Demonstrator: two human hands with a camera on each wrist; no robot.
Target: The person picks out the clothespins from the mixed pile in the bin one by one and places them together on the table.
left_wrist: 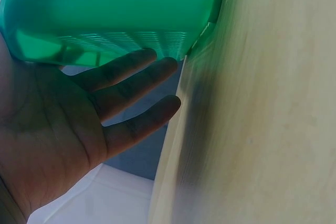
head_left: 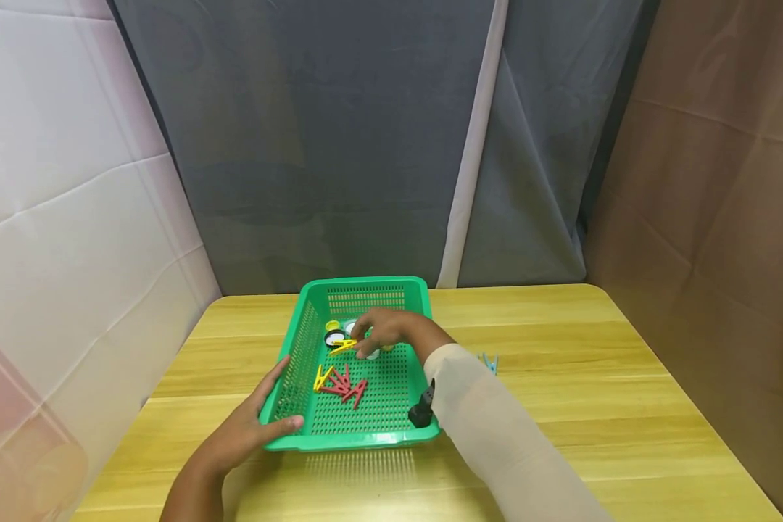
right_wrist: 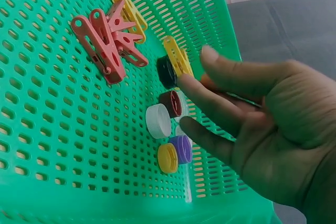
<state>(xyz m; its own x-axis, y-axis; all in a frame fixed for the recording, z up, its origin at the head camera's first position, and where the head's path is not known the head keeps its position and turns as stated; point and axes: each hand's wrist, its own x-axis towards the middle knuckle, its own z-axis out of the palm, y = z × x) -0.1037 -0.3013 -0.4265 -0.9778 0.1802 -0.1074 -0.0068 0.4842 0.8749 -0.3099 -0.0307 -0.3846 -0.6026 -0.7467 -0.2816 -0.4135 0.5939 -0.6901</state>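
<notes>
Grip: right hand point(head_left: 385, 328) unclosed, thumb and forefinger parted beside a yellow clip point(right_wrist: 179, 59); whether a fingertip touches it, I cannot tell.
Clip's place: inside the green basket point(head_left: 346, 441), lying over a black cap point(right_wrist: 166, 72).
Steadying side: left hand point(head_left: 241, 433) at the near left corner of the basket, thumb over the rim, fingers straight along the outside wall.
Lettering: on the caps, too small to make out.
Tabletop: yellowish wood-grain table point(head_left: 548, 348) under the basket.
Walls: grey curtain point(head_left: 333, 145) behind, crossed by a pale strip point(head_left: 473, 145); white cloth point(head_left: 72, 145) on the left, brown cloth point(head_left: 711, 181) on the right.
Basket, far part: caps in a loose group, among them a brown cap point(right_wrist: 169, 103), a white cap point(right_wrist: 158, 121), a purple cap point(right_wrist: 182, 149) and a yellow cap point(right_wrist: 167, 158).
Basket, near part: red clips point(right_wrist: 105, 51) heaped together, a second yellow clip point(right_wrist: 137, 22) just beside them.
Outside the basket: blue clip point(head_left: 492, 365) on the table, partly hidden by the pale sleeve point(head_left: 502, 428).
</notes>
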